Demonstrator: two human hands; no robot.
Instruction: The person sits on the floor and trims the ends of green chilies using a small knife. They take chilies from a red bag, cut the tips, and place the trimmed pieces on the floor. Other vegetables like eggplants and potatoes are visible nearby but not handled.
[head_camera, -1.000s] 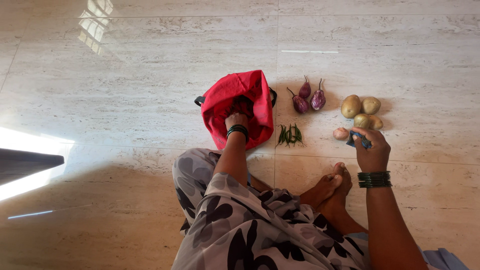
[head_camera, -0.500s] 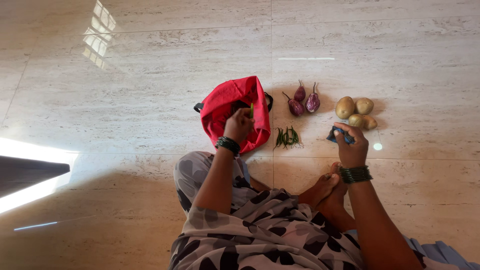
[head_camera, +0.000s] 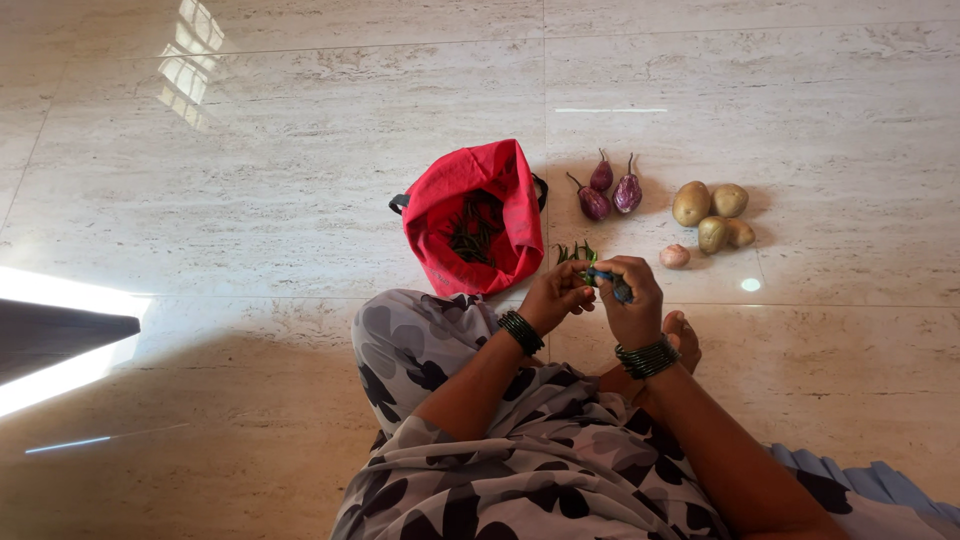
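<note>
Mid-frame, my left hand (head_camera: 558, 294) pinches a green chilli (head_camera: 590, 272) that my right hand (head_camera: 632, 300), closed on a small blue tool (head_camera: 612, 284), meets. Light, slim, snappable; best gripped near its stem.

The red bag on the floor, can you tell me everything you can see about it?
The red bag is soft cloth, slumped and crumpled on the shiny stone floor, with its mouth open towards the camera. Dark strap handles stick out on both sides. Inside lie thin green pods or chillies; which they are is hard to tell. It sits just beyond the person's knee, left of the small purple aubergines. Neither hand touches it.
</note>
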